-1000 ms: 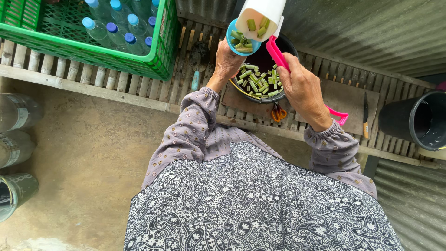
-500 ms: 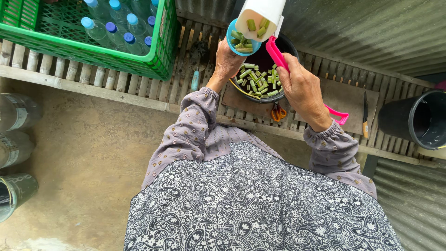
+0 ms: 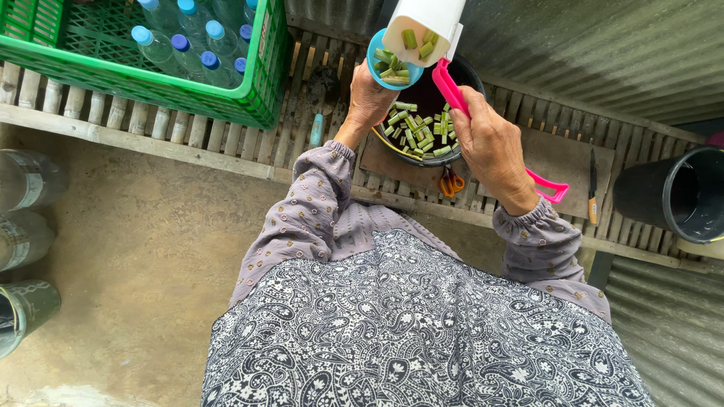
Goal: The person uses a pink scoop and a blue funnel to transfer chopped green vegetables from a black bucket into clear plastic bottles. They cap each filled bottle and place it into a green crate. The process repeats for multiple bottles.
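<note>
Hands work over a dark bowl on the slatted bamboo worktop. The left hand has its grip closed around a small blue cup holding a few green vegetable pieces, raised above the bowl's left rim. The right hand has its grip wrapped firmly round the pink handle of a white scoop-like container, tilted above the bowl with a few cut pieces showing in its mouth. By the look of it the work is well along: many pieces already float in the dark liquid in the bowl, while only a handful remain in the cup and the white container, still to go in. Orange-handled scissors lie just beside the bowl on a brown board, with a knife near its right edge. A green crate of blue-capped bottles stands to the left, and a black bucket well to the right
</note>
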